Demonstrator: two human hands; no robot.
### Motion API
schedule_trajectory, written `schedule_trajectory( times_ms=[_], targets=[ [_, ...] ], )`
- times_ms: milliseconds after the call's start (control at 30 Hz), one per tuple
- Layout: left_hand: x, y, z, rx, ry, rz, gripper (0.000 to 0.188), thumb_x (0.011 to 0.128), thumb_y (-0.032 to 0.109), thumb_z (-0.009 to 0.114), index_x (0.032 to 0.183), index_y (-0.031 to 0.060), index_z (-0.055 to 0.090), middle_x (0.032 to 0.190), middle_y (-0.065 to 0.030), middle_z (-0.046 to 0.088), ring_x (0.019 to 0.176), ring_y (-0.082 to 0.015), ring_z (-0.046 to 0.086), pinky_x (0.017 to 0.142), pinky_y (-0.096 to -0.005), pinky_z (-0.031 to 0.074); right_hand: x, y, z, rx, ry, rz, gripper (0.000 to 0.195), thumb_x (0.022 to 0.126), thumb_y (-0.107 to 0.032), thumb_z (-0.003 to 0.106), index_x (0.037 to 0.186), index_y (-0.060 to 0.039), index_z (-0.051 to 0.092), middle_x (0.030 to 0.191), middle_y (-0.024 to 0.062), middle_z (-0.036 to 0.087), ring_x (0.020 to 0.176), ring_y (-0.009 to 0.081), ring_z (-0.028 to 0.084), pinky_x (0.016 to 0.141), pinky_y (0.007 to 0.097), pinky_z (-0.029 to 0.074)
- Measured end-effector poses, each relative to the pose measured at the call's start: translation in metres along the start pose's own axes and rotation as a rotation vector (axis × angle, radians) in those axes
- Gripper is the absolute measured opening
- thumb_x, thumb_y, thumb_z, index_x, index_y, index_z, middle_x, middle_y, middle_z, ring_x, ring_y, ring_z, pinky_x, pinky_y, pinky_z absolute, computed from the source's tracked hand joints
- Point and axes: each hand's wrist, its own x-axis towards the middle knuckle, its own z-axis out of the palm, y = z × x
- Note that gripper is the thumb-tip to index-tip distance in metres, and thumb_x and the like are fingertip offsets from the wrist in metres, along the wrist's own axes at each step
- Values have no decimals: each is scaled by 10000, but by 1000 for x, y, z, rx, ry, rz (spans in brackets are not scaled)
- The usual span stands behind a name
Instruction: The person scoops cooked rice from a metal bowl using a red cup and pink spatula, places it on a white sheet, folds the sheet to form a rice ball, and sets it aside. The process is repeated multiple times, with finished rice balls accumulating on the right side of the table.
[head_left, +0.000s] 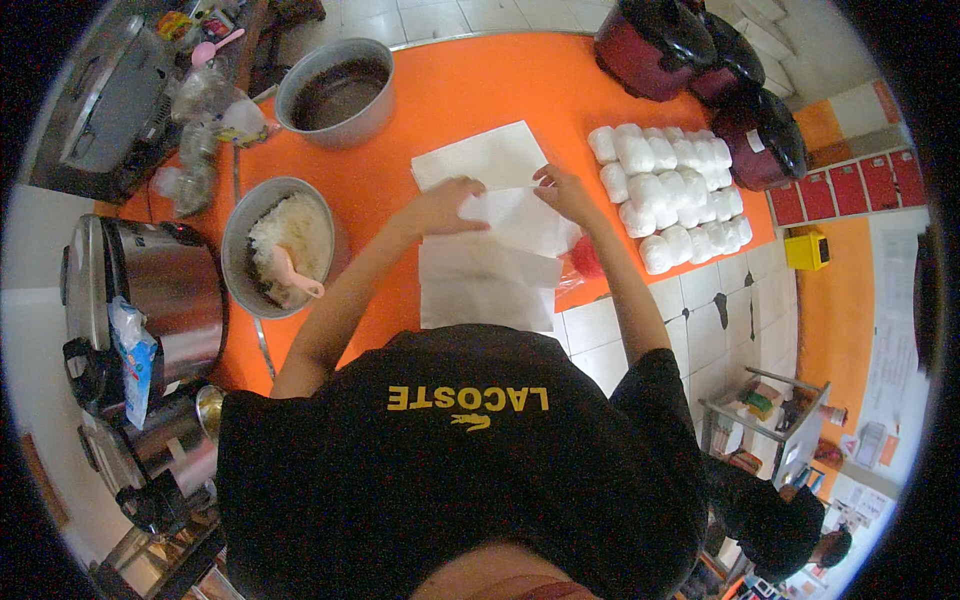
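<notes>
My left hand (448, 208) lies over white paper sheets with its thumb and fingers apart. Across from it, the fingers of my right hand (564, 196) are bent at the top edge of a middle sheet (514, 214); whether they pinch it is unclear. A stack of white paper (480, 154) sits just beyond both hands. Nearer my body, overlapping paper sheets (487, 296) reach the table's front edge. Left of my left arm stands a metal pot of cooked rice (292, 225), with a pink scoop (289, 274) in it. Several white wrapped bundles (660, 191) are grouped in rows on the right.
A second metal pot (337, 94), dark inside, stands at the far left of the orange table (465, 82). Large rice cookers (154, 292) line the left side. Dark red cookers (652, 52) occupy the far right corner. Red plastic (585, 259) lies beneath my right forearm. Another person (772, 517) is behind, at right.
</notes>
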Motion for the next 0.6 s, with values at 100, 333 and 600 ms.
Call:
schedule_trajectory(
  times_ms=[100, 333, 600],
  targets=[
    [-12, 18, 27, 217, 45, 64, 785, 678, 504, 732, 1278, 83, 451, 1299, -163, 446, 1199, -332, 436, 1024, -420, 355, 15, 19, -1, -72, -115, 95, 398, 716, -240, 741, 1034, -60, 585, 914, 143, 648, 866, 272, 620, 778, 362, 494],
    [-16, 1, 56, 272, 38, -111, 975, 589, 544, 765, 1358, 113, 350, 1413, -120, 295, 1311, -350, 268, 1034, -625, 228, 30, 8, 3, -239, -247, -23, 434, 652, -227, 754, 1024, -77, 589, 905, 145, 652, 824, 296, 631, 736, 386, 500],
    [-18, 14, 19, 615, 211, 111, 855, 623, 482, 751, 1344, 185, 400, 1334, -60, 406, 1284, -268, 330, 1045, -632, 179, -46, -96, -6, -482, -397, -371, 263, 766, -107, 573, 1025, -123, 610, 938, 85, 642, 884, 261, 625, 749, 414, 486]
  ],
)
